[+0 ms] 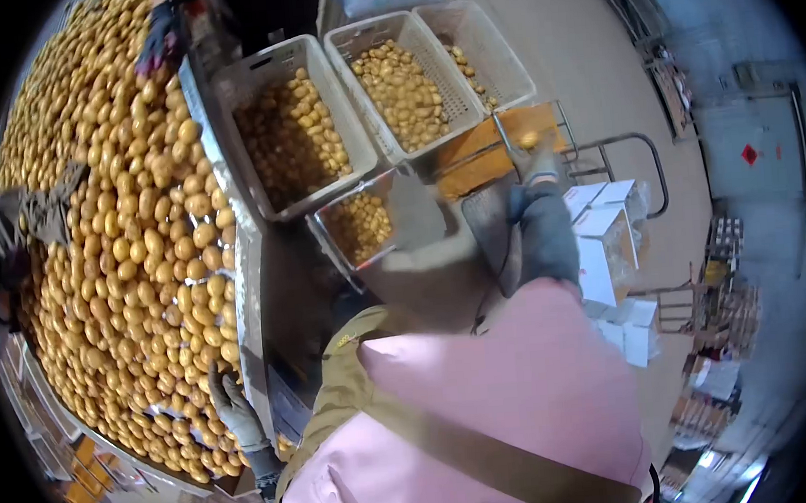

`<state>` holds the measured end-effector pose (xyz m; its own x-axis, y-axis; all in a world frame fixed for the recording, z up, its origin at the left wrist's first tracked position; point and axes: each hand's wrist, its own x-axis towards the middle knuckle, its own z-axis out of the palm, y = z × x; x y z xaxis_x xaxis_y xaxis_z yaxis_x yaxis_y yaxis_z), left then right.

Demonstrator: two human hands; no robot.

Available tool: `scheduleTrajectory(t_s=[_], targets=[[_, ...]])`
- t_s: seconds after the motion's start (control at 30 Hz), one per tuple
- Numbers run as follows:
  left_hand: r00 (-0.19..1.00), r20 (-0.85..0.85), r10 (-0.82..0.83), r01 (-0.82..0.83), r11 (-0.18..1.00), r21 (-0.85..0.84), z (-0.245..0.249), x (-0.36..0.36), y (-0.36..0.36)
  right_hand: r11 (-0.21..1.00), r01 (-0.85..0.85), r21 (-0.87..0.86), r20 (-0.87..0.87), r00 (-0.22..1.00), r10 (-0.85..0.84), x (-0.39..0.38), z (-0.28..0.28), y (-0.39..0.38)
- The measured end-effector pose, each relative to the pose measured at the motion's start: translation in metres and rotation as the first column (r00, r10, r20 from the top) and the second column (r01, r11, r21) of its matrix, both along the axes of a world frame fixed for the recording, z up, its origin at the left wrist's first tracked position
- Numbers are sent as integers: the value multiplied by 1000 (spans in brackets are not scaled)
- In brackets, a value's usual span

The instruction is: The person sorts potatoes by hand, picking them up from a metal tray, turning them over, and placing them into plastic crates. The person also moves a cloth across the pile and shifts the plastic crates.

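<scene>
Many yellow-brown potatoes (133, 261) cover a large metal-edged table on my left. My left hand (237, 413), in a grey glove, lies open at the near edge of the potatoes with its fingers stretched out over them. Out to the right, my right hand (539, 162) is smeared by motion, with a single potato (529, 140) at its fingertips. That hand is over an orange board (480, 153) beside the crates. Closer to my body, a clear-sided bin (364, 221) contains smaller potatoes.
White plastic crates (360, 77) with potatoes stand in a row ahead. White boxes (603, 237) are stacked right of my arm, by a metal cart rail (643, 141). Across the table are another person's gloved hand (160, 44) and a grey-sleeved arm (49, 201).
</scene>
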<state>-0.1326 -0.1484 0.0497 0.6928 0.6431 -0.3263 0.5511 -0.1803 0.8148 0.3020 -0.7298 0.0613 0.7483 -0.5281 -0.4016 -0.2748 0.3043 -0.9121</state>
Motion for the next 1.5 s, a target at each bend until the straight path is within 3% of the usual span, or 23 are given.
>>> scheduleTrajectory(t_s=[0.1, 0.23, 0.3, 0.37, 0.4, 0.43, 0.47, 0.53, 0.6, 0.67, 0.77, 0.83, 0.87, 0.97, 1.03, 1.07, 1.1, 1.17, 1.2, 1.23, 1.33, 1.47, 1.5], targets=[[993, -2, 121, -120, 985, 125, -1, -32, 5, 974, -56, -220, -37, 998, 50, 15, 17, 0], [904, 57, 424, -427, 889, 165, -11, -105, -6, 720, -541, -435, -8, 801, 598, -24, -33, 199], [787, 20, 616, -614, 782, 107, -6, -145, -10, 322, -729, -604, -62, 446, 893, -108, -35, 341], [623, 75, 779, -778, 606, 168, -35, -190, -7, -144, -682, -717, -152, -49, 987, -223, -1, 446], [541, 133, 830, -829, 501, 248, -68, -216, -10, -317, -595, -738, -163, -299, 940, -261, -6, 482], [389, 200, 899, -921, 373, 112, -54, -223, -7, -357, -359, -862, -84, -593, 800, -291, -19, 515], [259, 208, 943, -966, 257, 35, -71, -241, -6, -411, -181, -894, -155, -734, 661, -324, -21, 544], [185, 177, 967, -920, 234, -314, -37, -246, 8, -488, 103, -867, -372, -786, 494, -384, -24, 575], [-57, 143, 988, -672, 69, -737, -27, -237, 23, -433, 225, -873, -413, -814, 408, -414, -56, 601], [32, 103, 994, -698, 96, -709, -70, -257, 37, -418, 441, -794, -575, -766, 286, -445, -58, 642], [23, 266, 964, -632, 220, -743, -111, -270, 50, -256, 399, -881, -474, -745, 469, -473, -87, 718], [130, 320, 938, -741, 306, -597, -95, -276, 58, -170, 242, -955, -295, -762, 577, -493, -92, 793], [100, 316, 944, -725, 286, -626, -76, -280, 67, -166, 117, -979, -193, -792, 579, -504, -92, 827], [-217, 145, 965, -375, 55, -925, -10, -267, 91, -353, 239, -905, -365, -861, 353, -545, -89, 862], [-160, 154, 975, -538, 45, -842, -31, -273, 102, -358, 505, -786, -601, -759, 250, -561, -69, 800], [-119, 194, 974, -614, 82, -785, -45, -272, 97, -273, 360, -892, -426, -870, 247, -552, -86, 764], [-70, 227, 971, -683, 119, -721, -60, -272, 89, -404, 415, -815, -511, -843, 166, -536, -74, 728], [152, 214, 965, -835, 241, -494, -93, -284, 64, -202, 181, -962, -228, -945, 237, -490, -80, 685], [262, 189, 946, -877, 315, -362, -100, -287, 57, -300, 116, -947, -196, -948, 253, -469, -69, 675], [104, 71, 992, -802, 126, -585, -82, -278, 55, -353, 187, -917, -312, -887, 341, -445, -59, 658], [5, 134, 991, -790, 86, -608, -97, -274, 41, -381, 313, -870, -478, -722, 500, -400, -67, 640], [166, 318, 933, -856, 296, -423, -99, -278, 53, -375, 376, -848, -514, -759, 401, -423, -89, 680], [483, 268, 834, -869, 495, 27, -121, -294, 46, -292, 407, -865, -493, -797, 349, -428, -91, 702]])
